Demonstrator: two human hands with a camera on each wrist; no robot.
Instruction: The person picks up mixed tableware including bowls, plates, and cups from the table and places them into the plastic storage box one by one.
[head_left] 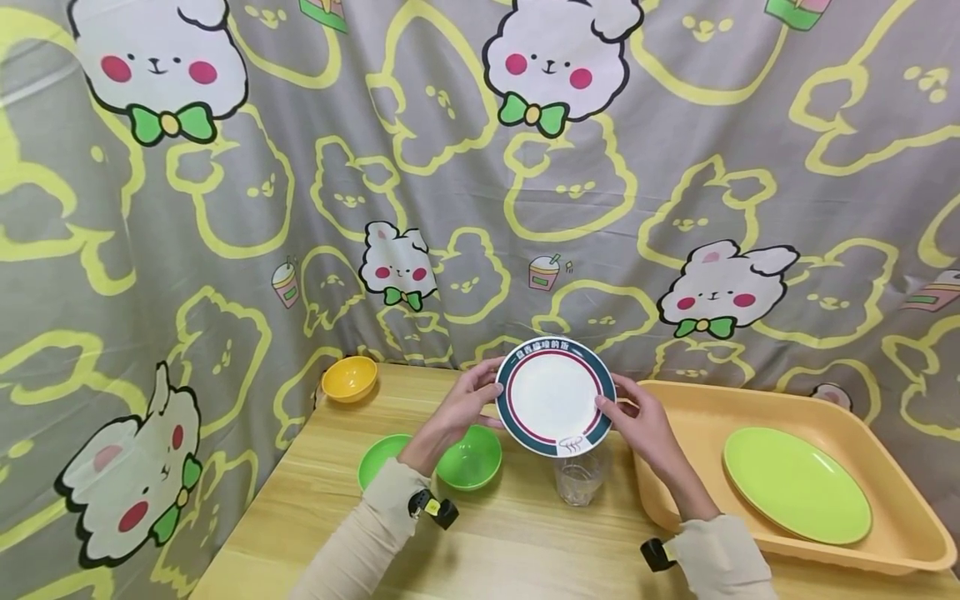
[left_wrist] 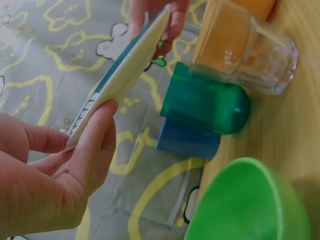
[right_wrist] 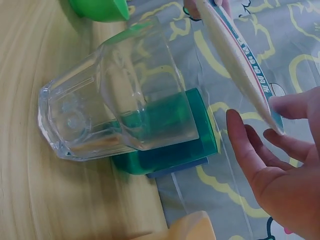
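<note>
Sleeves (head_left: 352,537) nearest the lens, then hands: left hand (head_left: 468,400) pinching the plate (head_left: 555,392) by its left rim, right hand (head_left: 647,421) pinching the opposite rim. Plate is clear of the worktop (head_left: 517,542), tilted, above and slightly behind the clear glass (head_left: 579,487), apart from it in the wrist views. Main risk, I'd say: rim-only grip. Lose one side and plate swings down, chips or tips the glass. Green cup (left_wrist: 205,100) just behind the glass, blue cup (left_wrist: 187,140) past that; plate hides both from the head view, so lowering there could knock them. Left of the glass: two green bowls (head_left: 470,458), left wrist passing over them; a low cuff could drag one. Right of the glass: orange tray (head_left: 705,421) with a lime plate (head_left: 797,485) lying in it; right forearm low could snag the tray wall. Far left of the glass: yellow bowl (head_left: 350,377) by the worktop corner, probably safe unless shoved. Curtain (head_left: 450,167) behind everything; pushing plate back could catch cloth.
</note>
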